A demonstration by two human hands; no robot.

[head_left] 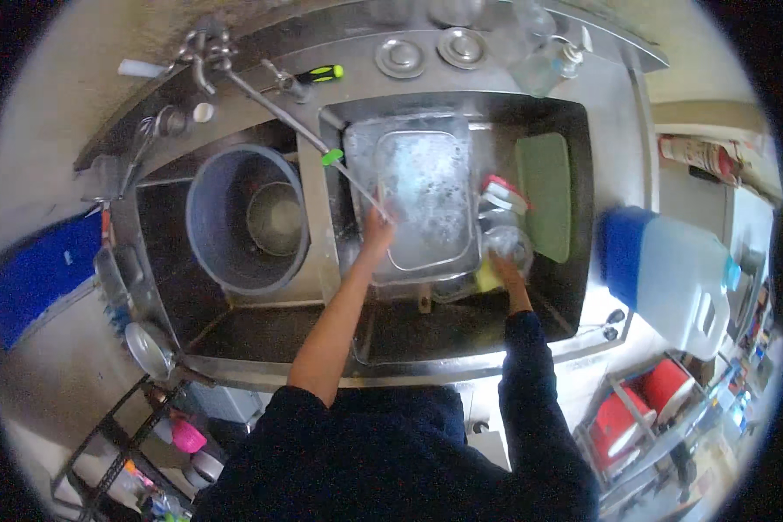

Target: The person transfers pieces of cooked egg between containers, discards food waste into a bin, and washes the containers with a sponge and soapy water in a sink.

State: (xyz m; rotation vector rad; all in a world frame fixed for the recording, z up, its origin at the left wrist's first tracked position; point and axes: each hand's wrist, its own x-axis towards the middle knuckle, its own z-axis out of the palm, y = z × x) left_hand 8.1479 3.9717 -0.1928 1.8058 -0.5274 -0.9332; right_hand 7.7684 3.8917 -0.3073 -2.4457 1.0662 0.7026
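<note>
My left hand (pixel 378 231) is closed around the low end of the long faucet spout (pixel 278 111), which carries a green band; its fingers are slightly blurred. It lies over the left side of a large clear rectangular tray (pixel 426 268), wet and dotted with suds, in the right basin. My right hand (pixel 506 268) grips a yellow sponge (pixel 489 277) at a clear round bowl (pixel 515 244), right of the tray. Above that bowl lies a red-and-white brush (pixel 505 193). A pale green board (pixel 544 196) leans along the basin's right wall.
The left basin holds a large grey bucket (pixel 202 226) with a metal pot (pixel 274 217) inside. On the back ledge are two metal lids (pixel 400 56), a green-handled tool (pixel 324 74) and a pump bottle (pixel 544 70). A large translucent jug (pixel 683 278) stands on the right.
</note>
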